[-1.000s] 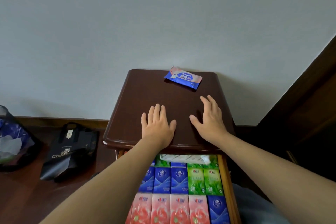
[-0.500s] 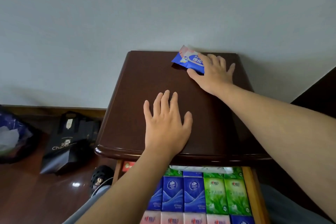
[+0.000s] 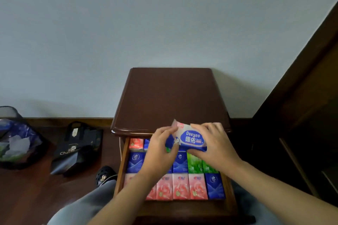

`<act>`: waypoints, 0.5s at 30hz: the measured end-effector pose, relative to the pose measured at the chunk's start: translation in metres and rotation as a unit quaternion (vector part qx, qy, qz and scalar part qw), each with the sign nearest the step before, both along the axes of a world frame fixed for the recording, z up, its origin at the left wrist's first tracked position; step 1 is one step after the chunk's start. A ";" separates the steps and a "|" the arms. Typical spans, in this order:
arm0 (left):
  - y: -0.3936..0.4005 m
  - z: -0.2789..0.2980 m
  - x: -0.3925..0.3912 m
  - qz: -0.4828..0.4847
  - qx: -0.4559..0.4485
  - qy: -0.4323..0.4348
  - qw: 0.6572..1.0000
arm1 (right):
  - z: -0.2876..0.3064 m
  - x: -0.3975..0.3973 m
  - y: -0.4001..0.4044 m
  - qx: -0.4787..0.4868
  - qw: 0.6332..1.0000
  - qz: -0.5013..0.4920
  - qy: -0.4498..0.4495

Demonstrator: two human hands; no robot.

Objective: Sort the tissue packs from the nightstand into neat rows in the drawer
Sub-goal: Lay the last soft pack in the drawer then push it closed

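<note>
Both hands now grip one blue and white wipe pack (image 3: 190, 139) above the open drawer (image 3: 122, 162): the right hand (image 3: 213, 143), which half a second ago reached it at the back of the nightstand (image 3: 170, 100), clamps its right end, and the left hand (image 3: 161, 149), then flat on the top, pinches its left end. The pack hangs just past the nightstand's front edge. Below, the drawer holds tight rows of pink, blue and green tissue packs (image 3: 180, 186), nearly wall to wall. A black bag (image 3: 76, 151) stands on the floor, well left.
</note>
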State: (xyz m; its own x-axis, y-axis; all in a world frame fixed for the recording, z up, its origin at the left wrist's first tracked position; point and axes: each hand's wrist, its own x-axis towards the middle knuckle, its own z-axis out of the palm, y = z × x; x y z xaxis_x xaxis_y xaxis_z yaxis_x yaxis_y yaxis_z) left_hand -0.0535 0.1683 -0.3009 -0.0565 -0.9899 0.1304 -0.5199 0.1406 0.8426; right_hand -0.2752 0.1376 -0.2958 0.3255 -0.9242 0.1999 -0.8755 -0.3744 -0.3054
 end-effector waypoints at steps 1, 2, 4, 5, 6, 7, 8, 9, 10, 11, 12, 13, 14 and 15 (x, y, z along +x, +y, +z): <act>0.018 -0.005 0.000 -0.009 0.019 0.016 1.000 | -0.003 -0.003 0.016 0.006 1.000 0.005 -0.007; 0.033 -0.011 0.001 -0.015 0.043 0.027 0.999 | -0.007 -0.004 0.031 0.012 1.000 0.011 -0.015; 0.055 -0.021 0.004 -0.018 0.089 0.017 0.996 | -0.017 -0.002 0.054 0.022 0.999 0.028 -0.002; 0.063 -0.025 0.005 -0.018 0.110 0.004 0.994 | -0.023 0.000 0.061 0.036 0.999 0.033 0.013; 0.068 -0.026 0.006 -0.019 0.130 -0.009 0.991 | -0.029 0.001 0.067 0.054 0.998 0.035 0.025; 0.072 -0.026 0.007 -0.022 0.148 -0.021 0.989 | -0.034 0.003 0.070 0.070 0.996 0.033 0.032; 0.075 -0.026 0.008 -0.027 0.163 -0.032 0.986 | -0.039 0.005 0.072 0.080 0.996 0.029 0.034; 0.077 -0.025 0.008 -0.033 0.176 -0.042 0.983 | -0.042 0.007 0.074 0.086 0.996 0.024 0.032; 0.078 -0.023 0.008 -0.040 0.187 -0.047 0.980 | -0.045 0.009 0.075 0.091 0.995 0.019 0.026; 0.079 -0.022 0.009 -0.048 0.198 -0.049 0.978 | -0.048 0.011 0.076 0.101 0.995 0.013 0.017; 0.079 -0.022 0.009 -0.055 0.207 -0.051 0.975 | -0.051 0.012 0.078 0.112 0.994 0.007 0.008; 0.079 -0.023 0.010 -0.060 0.211 -0.058 0.974 | -0.053 0.013 0.079 0.120 0.993 0.000 0.003; 0.080 -0.024 0.011 -0.062 0.210 -0.073 0.973 | -0.055 0.013 0.081 0.125 0.992 -0.006 0.000; 0.081 -0.025 0.012 -0.061 0.204 -0.086 0.973 | -0.055 0.013 0.082 0.127 0.992 -0.011 -0.004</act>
State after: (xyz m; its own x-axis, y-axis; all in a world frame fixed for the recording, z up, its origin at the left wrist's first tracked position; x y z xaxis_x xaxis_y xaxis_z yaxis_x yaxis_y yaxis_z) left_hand -0.0416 0.2498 -0.3263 -0.1630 -0.9420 -0.2935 -0.6593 -0.1173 0.7427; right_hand -0.2623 0.2197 -0.3512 0.3039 -0.9520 -0.0377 -0.8801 -0.2653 -0.3937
